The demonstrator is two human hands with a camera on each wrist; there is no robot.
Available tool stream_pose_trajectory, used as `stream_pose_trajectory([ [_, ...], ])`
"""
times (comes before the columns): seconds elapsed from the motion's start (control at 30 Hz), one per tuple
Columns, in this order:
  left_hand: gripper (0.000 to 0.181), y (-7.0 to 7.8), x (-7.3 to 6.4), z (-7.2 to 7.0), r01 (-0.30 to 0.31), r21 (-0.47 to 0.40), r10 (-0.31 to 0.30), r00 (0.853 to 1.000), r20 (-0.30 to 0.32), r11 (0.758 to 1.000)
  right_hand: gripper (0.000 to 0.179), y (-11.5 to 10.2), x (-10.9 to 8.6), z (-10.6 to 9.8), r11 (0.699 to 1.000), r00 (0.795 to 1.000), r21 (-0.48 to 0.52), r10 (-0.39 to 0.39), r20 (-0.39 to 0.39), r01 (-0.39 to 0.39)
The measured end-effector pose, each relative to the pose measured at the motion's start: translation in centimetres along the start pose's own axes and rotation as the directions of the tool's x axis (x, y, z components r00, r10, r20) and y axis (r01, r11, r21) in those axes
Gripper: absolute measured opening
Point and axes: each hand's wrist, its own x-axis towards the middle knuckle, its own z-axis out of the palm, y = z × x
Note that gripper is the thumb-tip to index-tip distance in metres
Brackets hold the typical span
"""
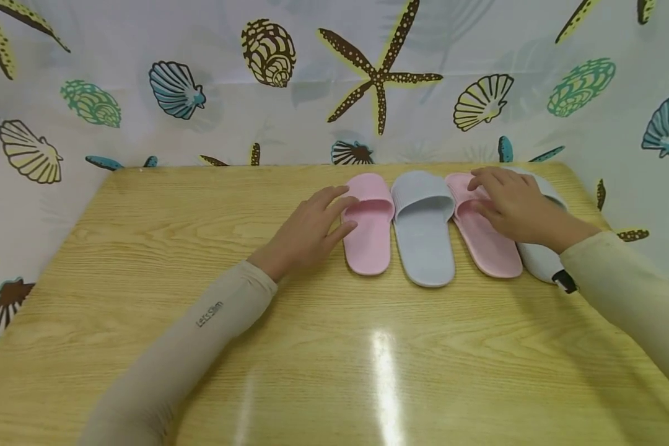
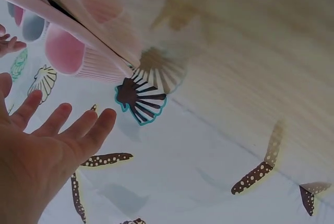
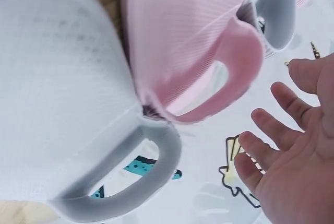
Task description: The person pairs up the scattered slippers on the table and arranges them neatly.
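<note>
I'd expect the left pink slipper [image 1: 368,241] and its 3 neighbours to be light, springy and not very slippery (foam or rubber, I'd guess), best taken by the strap [image 1: 368,188]. Along my worktop [image 1: 173,248], left to right: the left hand [image 1: 309,229], fingers spread apart and gripping nothing, hangs at that slipper's left edge. The left grey slipper [image 1: 425,248] sits just beside it, under neither hand. The right pink slipper [image 1: 498,257] and right grey slipper [image 1: 541,263] lie partly beneath the right hand [image 1: 515,204], fingers also apart; contact I can't confirm.
</note>
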Motion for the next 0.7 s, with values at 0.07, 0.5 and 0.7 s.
stream_pose_trajectory([
  [0.07, 0.045, -0.2, 0.7, 0.1, 0.000, -0.003, 0.000, 1.000, 0.001, 1.000, 0.025, 0.4, 0.4, 0.1, 1.000, 1.000, 0.008, 0.011, 0.026, -0.011],
  [0.5, 0.040, -0.8, 4.2, 1.1, 0.068, -0.088, -0.061, 0.995, 0.080, 0.994, 0.031, 2.1, 2.0, 0.5, 0.996, 0.981, 0.012, 0.088, 0.174, -0.092],
  [0.7, 0.031, -1.6, 5.3, 1.3, 0.089, -0.141, -0.076, 0.993, 0.095, 0.986, 0.036, 2.8, 2.4, 0.4, 0.997, 0.977, 0.028, 0.064, 0.204, -0.071],
])
